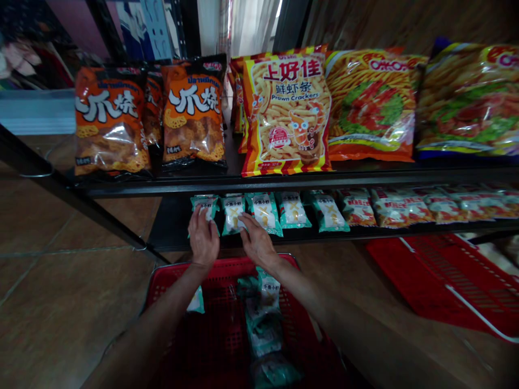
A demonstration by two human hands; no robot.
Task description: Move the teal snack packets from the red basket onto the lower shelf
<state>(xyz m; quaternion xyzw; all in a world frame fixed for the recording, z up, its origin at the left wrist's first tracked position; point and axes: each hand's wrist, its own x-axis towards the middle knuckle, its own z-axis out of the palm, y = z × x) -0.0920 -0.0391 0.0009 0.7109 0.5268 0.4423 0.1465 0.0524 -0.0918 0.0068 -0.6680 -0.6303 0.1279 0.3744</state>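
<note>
My left hand [204,237] lies with its fingers stretched over the front of the leftmost small green-and-white snack bag [206,201] on the lower shelf. My right hand [258,241] reaches to the second green-and-white bag [233,208]; its extended fingertips touch or nearly touch that bag's right side. Beside it stands a third such bag [263,209], its lower edge close to the back of my right hand. Beneath my forearms is a red shopping basket [231,266] with several green-and-white bags [265,337] inside, mostly along its right side.
Large orange snack bags [194,116] and a prawn cracker bag [286,113] stand on the dark upper shelf [203,181], above my hands. More small bags [357,207] line the lower shelf to the right. Another red basket [438,281] sits at the right.
</note>
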